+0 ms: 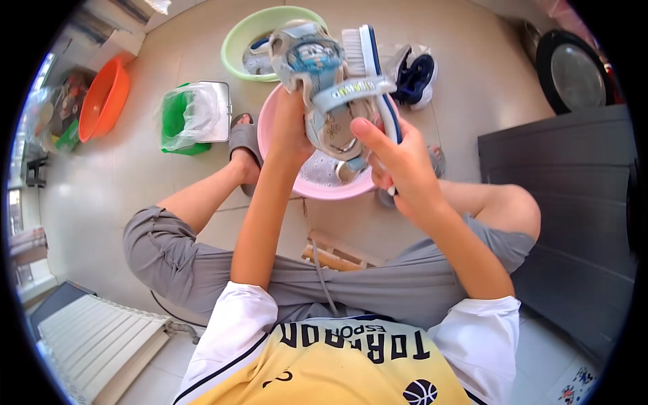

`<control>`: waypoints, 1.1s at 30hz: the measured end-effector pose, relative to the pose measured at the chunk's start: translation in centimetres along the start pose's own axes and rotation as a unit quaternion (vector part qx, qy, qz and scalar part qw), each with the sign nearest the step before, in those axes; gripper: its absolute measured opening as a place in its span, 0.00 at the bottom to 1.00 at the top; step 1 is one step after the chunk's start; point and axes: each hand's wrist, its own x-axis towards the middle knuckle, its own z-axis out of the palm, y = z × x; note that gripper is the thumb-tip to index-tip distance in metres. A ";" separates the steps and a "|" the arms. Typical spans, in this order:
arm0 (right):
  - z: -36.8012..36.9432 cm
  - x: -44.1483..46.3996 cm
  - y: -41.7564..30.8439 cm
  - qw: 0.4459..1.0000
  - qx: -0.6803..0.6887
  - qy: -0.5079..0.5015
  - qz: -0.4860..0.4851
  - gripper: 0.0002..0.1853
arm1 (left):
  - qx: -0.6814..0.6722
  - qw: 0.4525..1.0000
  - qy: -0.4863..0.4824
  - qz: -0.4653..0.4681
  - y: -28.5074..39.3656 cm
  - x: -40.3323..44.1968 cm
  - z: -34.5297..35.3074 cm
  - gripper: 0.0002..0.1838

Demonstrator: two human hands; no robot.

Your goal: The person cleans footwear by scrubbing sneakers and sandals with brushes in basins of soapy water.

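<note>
My left hand (295, 129) grips a light blue and grey sandal (331, 125) from its left side, above a pink basin (266, 128). The sandal's inner sole and its pale strap face me. In my right hand (405, 162) is a scrub brush (373, 57) with a white and dark blue back. Its white bristles point left, beside the sandal's strap. My right thumb reaches over the sandal's edge. Soapy water (320, 169) and part of another sandal (349, 170) show in the basin below. The fingers of my left hand are partly hidden behind the sandal.
A green basin (233, 57) holding a shoe stands beyond the pink one. Dark blue sneakers (415, 77) lie at its right. On the left are a green bin (177, 118) with a plastic liner and an orange basin (104, 100). A dark cabinet (553, 202) stands at right.
</note>
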 end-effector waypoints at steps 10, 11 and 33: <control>-1.1 2.1 1.2 0.989 0.129 0.073 -0.028 0.03 | 0.289 0.952 0.020 -0.101 1.4 0.2 -0.6 0.24; -1.6 2.4 1.5 0.989 0.130 0.069 -0.025 0.03 | 0.291 0.951 0.025 -0.101 1.6 0.5 -1.1 0.24; -1.2 16.7 28.5 0.986 -0.069 0.137 0.059 0.12 | 0.504 0.822 0.128 -0.232 -13.7 2.5 -23.9 0.53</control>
